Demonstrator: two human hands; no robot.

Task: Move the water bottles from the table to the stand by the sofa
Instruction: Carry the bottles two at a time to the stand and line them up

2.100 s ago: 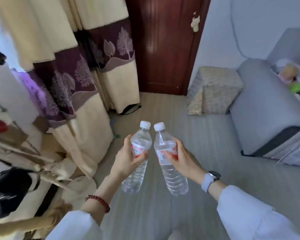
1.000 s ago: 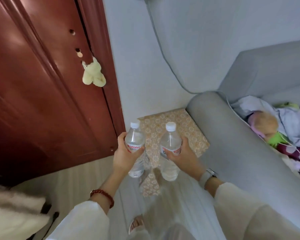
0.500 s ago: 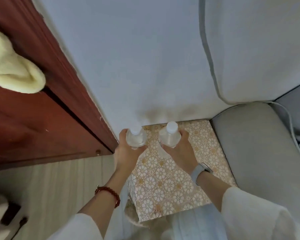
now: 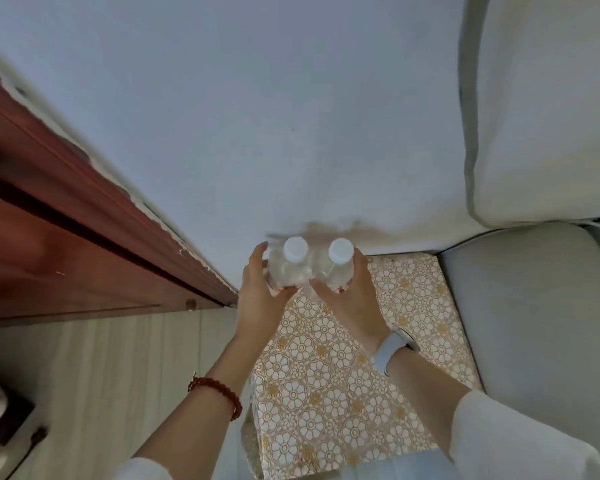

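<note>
Above the far end of the stand (image 4: 343, 368), close against the pale wall (image 4: 257, 116), the person holds two water bottles upright and side by side. Seen from almost straight overhead, the left bottle (image 4: 290, 268) and the right bottle (image 4: 336, 268) show their white caps and clear shoulders, and their sides touch or nearly touch. Whether their bases rest on the stand cannot be told, since the hands hide them. The left hand (image 4: 260, 296) has its grip closed around the left bottle, thumb in front and fingers curled behind. The right hand (image 4: 347, 296) grips the right bottle the same way. A flower-patterned gold and white cloth covers the stand, which sits between the red-brown door (image 4: 66, 254) and the grey sofa arm (image 4: 534, 323). A red bead bracelet (image 4: 219, 389) circles the left wrist, a pale watch (image 4: 392, 348) the right.
</note>
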